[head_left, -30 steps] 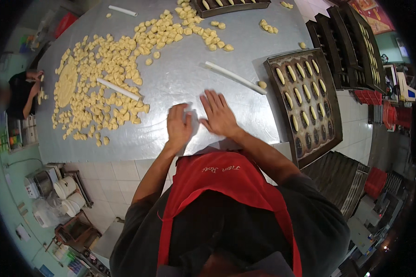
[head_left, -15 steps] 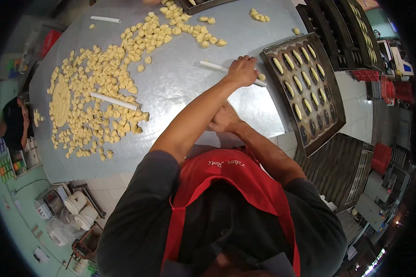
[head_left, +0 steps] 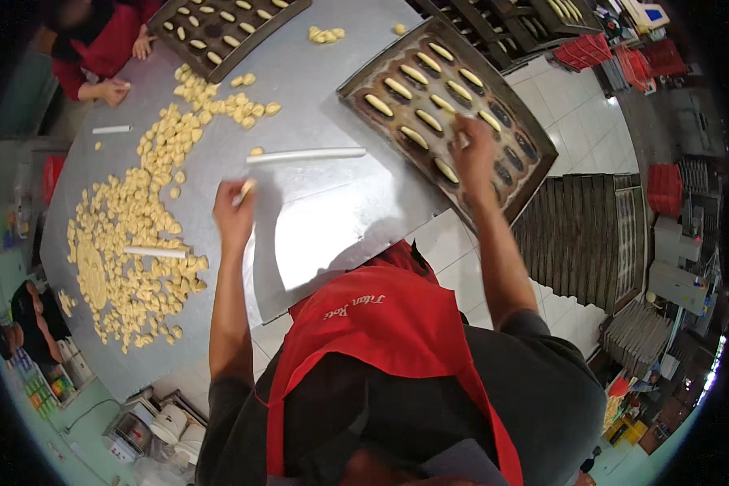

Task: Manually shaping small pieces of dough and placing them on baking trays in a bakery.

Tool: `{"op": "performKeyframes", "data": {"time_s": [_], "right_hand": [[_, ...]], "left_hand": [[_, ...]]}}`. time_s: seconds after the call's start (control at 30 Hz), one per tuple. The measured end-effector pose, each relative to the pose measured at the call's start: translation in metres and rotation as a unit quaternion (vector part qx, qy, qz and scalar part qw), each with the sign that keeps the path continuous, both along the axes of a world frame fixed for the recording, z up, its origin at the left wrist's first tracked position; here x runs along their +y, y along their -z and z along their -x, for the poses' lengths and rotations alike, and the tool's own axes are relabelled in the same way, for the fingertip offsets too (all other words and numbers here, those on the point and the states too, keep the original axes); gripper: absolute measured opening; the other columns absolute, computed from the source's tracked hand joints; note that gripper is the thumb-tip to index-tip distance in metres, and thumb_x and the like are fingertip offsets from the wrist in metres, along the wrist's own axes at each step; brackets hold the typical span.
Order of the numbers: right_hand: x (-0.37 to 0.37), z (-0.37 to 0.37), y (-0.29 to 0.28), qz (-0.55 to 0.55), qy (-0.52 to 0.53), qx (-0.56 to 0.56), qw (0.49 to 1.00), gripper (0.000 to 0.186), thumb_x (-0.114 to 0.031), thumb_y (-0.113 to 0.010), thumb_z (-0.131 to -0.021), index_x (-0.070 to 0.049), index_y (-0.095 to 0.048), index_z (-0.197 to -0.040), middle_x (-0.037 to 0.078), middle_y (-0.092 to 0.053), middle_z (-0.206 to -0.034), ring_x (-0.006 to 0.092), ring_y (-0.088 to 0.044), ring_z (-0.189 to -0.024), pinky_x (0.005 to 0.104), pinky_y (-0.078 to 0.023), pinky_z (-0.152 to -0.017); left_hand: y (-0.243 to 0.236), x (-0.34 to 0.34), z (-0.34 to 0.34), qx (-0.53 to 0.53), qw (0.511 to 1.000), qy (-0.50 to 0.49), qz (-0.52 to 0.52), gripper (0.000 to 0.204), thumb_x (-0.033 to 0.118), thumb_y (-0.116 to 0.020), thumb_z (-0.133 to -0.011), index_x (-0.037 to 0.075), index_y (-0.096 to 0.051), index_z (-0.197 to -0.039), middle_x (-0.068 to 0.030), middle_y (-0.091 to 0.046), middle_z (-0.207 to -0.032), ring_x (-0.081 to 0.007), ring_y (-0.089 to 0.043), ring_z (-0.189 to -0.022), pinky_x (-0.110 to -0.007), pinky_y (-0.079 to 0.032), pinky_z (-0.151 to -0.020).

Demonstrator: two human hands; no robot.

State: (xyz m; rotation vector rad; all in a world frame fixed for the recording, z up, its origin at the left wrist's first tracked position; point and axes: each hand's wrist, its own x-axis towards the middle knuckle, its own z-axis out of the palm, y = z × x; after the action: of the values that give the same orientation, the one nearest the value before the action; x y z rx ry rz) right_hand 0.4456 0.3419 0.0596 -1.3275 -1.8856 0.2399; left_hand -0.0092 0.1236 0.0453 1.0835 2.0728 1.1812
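My left hand (head_left: 233,212) is closed on a small pale dough piece (head_left: 245,191) above the steel table (head_left: 316,227). A white rolling stick (head_left: 306,154) lies just beyond it. My right hand (head_left: 471,154) reaches over the dark moulded baking tray (head_left: 373,73), fingers down on its oval hollows, several of which hold shaped dough (head_left: 397,87). Whether the right hand holds anything is hidden. A big scatter of dough pieces (head_left: 121,235) lies to the left. I wear a red apron.
Another person in red (head_left: 97,57) works at the far side beside a second dark tray (head_left: 219,32). Two more white sticks (head_left: 155,253) (head_left: 112,129) lie on the table. Stacked trays (head_left: 591,235) and red crates (head_left: 664,186) stand on the right.
My left hand drew back from the far stick and now holds a dough piece nearer me. My right hand rose from the table and reached out onto the moulded tray.
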Motion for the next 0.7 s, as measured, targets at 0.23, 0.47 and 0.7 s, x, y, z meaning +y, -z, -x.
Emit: {"op": "performKeyframes", "data": {"time_s": [0.23, 0.47, 0.7], "right_hand": [[0.128, -0.136, 0.061, 0.009, 0.137, -0.171, 0.976, 0.026, -0.018, -0.07, -0.099, -0.008, -0.082, -0.121, 0.02, -0.077, -0.114, 0.0429, -0.072, -0.109, 0.0536, -0.056, -0.097], [0.106, -0.076, 0.034, -0.04, 0.191, -0.24, 0.951, 0.05, -0.005, -0.069, -0.092, -0.007, -0.066, -0.142, 0.024, -0.069, -0.124, 0.0493, -0.064, -0.111, 0.0572, -0.051, -0.094], [-0.092, 0.181, 0.019, 0.074, -0.383, -0.023, 0.92, 0.038, -0.012, -0.08, -0.09, -0.008, -0.072, -0.127, 0.013, -0.072, -0.127, 0.0369, -0.066, -0.12, 0.0484, -0.05, -0.099]], "left_hand": [[0.03, -0.102, -0.032, -0.31, 0.94, -0.144, 0.014, 0.025, 0.002, -0.074, -0.101, 0.003, -0.068, -0.125, -0.0056, -0.073, -0.109, -0.0147, -0.069, -0.095, -0.03, -0.058, -0.083], [0.037, -0.096, -0.086, -0.188, 0.967, -0.169, -0.01, 0.021, 0.0, -0.077, -0.099, 0.002, -0.073, -0.119, -0.0062, -0.075, -0.111, -0.013, -0.071, -0.098, -0.028, -0.058, -0.087], [0.021, -0.03, -0.116, 0.097, 0.994, -0.025, 0.038, 0.037, 0.008, -0.085, -0.09, 0.001, -0.07, -0.123, -0.017, -0.075, -0.109, -0.0378, -0.075, -0.101, -0.045, -0.061, -0.085]]}}
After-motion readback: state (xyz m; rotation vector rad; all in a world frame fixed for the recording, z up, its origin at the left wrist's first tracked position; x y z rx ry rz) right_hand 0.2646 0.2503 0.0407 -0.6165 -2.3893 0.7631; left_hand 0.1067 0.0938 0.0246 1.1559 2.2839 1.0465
